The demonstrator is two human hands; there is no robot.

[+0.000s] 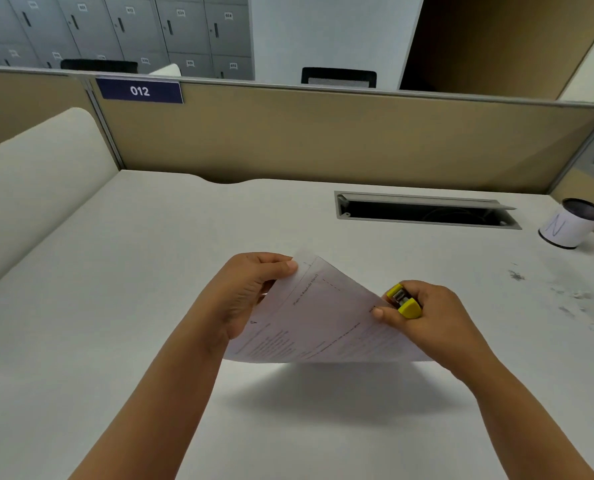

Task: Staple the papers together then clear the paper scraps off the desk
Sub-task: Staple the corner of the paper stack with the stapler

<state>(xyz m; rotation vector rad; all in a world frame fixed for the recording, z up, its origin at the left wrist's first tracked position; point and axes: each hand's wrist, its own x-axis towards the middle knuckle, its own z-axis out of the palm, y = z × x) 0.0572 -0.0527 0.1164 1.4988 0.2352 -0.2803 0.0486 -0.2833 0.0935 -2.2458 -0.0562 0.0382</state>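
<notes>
Holding the papers (323,317) off the surface (150,271), you have them lifted just above it, printed side up, casting a shadow below. Your left hand (250,292) pinches their far left corner, thumb on top. Your right hand (427,317) has its grip curled round a yellow stapler (404,301) at the papers' right edge, with the thumb pressing the sheet. Small paper scraps (572,299) lie scattered well to the right. Beyond them stands a white cup (565,226) beside an open cable tray (427,209), in front of the tan partition (323,140).
</notes>
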